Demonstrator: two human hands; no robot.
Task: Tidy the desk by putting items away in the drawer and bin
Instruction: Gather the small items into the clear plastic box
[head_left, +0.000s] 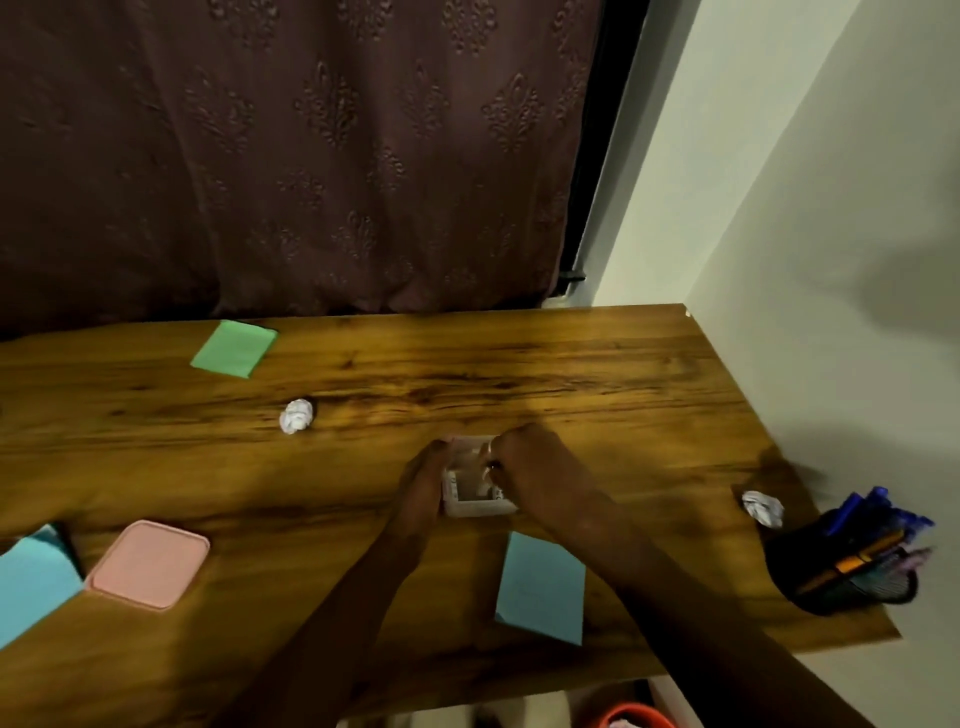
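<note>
Wooden counter (571, 374): left hand (423, 480) and right hand (527, 462) hold small pale square box (478, 508), fingers (500, 450) curled round its sides; crumpled paper ball (297, 415) beyond.

Left hand (423, 480) and right hand (527, 462) grip small box (475, 508).

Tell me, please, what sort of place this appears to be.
Probably a home study corner: a wooden desk set against a plain wall and a dark curtain, a pen holder full of pens, and coloured paper sheets and crumpled paper lying on it.
</note>
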